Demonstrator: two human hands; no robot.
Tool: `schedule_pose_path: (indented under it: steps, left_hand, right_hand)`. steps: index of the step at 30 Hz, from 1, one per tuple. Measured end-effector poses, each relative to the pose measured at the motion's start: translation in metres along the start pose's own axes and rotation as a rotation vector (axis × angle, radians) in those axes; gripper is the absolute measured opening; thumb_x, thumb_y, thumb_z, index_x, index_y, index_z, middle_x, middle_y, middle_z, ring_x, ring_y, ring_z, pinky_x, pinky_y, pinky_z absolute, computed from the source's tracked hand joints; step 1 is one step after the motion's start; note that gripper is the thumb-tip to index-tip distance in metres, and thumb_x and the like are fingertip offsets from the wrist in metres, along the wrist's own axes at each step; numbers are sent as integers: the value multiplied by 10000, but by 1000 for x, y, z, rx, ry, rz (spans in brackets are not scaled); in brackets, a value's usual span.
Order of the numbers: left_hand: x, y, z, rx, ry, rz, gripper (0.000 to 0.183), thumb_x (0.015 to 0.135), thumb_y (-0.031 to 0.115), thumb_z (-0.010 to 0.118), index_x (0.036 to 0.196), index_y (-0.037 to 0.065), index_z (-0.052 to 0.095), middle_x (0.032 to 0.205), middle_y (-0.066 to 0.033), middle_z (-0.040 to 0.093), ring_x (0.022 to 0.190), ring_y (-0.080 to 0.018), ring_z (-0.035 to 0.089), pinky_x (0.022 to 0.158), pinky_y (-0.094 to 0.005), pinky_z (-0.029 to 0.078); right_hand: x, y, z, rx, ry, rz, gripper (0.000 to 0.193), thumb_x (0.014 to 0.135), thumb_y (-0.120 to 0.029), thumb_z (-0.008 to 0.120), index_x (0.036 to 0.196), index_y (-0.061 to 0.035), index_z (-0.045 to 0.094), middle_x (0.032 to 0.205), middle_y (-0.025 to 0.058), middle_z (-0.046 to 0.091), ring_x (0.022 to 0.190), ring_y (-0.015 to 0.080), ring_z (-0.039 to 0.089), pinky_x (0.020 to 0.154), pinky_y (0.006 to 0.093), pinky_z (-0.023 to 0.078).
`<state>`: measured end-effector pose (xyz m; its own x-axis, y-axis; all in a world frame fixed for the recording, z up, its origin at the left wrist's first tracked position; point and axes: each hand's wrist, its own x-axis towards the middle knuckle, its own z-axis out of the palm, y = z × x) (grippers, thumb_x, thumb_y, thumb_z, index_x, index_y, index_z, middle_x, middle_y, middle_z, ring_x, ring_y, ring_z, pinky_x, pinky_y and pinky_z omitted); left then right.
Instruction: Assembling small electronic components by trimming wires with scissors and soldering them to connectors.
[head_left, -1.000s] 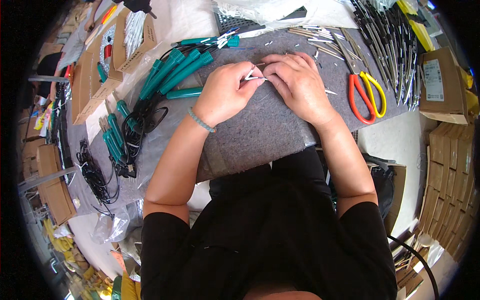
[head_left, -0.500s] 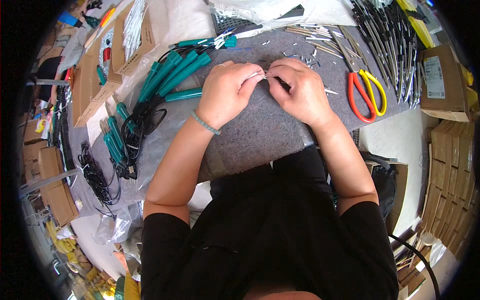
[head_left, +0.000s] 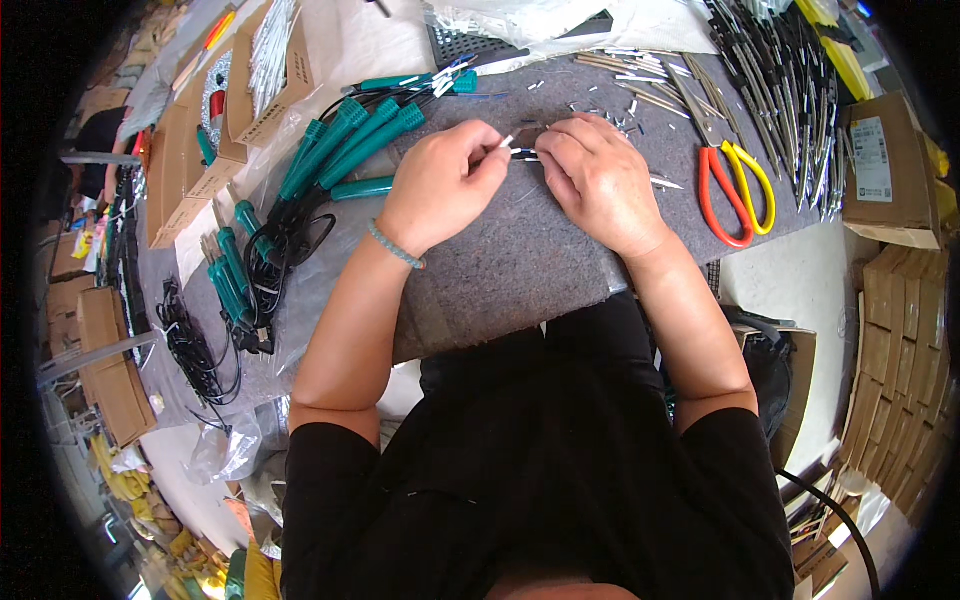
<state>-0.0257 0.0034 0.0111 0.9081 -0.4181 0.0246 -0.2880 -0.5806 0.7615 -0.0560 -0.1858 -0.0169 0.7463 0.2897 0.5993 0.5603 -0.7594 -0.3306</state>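
Observation:
My left hand (head_left: 440, 190) is closed in a pinch, with a short white tube (head_left: 507, 141) sticking out past the fingertips. Just to the right, my right hand (head_left: 603, 182) grips a thin dark rod-like piece with a white and blue end (head_left: 523, 154); the rest of it is hidden by the fingers. A narrow gap separates the two hands above the grey felt mat (head_left: 500, 270). Several green-handled soldering irons (head_left: 365, 150) lie left of my left hand. Scissors-like snips (head_left: 722, 190) with one red and one yellow handle rest right of my right hand.
Small white tubes and thin rods (head_left: 655, 98) are scattered beyond my hands. A dense bundle of dark metal rods (head_left: 785, 110) lies at the far right, beside a cardboard box (head_left: 890, 170). Open cartons (head_left: 195, 190) stand at the left, near coiled black cables (head_left: 195, 350).
My hands have drawn slightly apart, the left one shifting left. The white tube and the blue-and-white end now show between them.

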Motion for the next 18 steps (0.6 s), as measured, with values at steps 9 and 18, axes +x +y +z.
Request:
schedule_pose_path:
  steps: [9,18]
  left_hand:
    - [9,-9,0,172,44,385,122,817,166,650,819,45,635,752,-107,611,684,-299,591,605,-390,449]
    - [9,-9,7,30,51,309,130,803,148,676,875,40,667,736,-111,617,658,-288,605,596,-362,474]
  right_hand:
    - [0,1,0,24,-26,-34,170,766,-107,640,928,-58,626,959,108,618,973,334,594,921,407,466]
    - [1,3,-3,98,-42,-2,209,752,-98,648,956,-57,627,974,105,630,968,313,598,936,409,454]
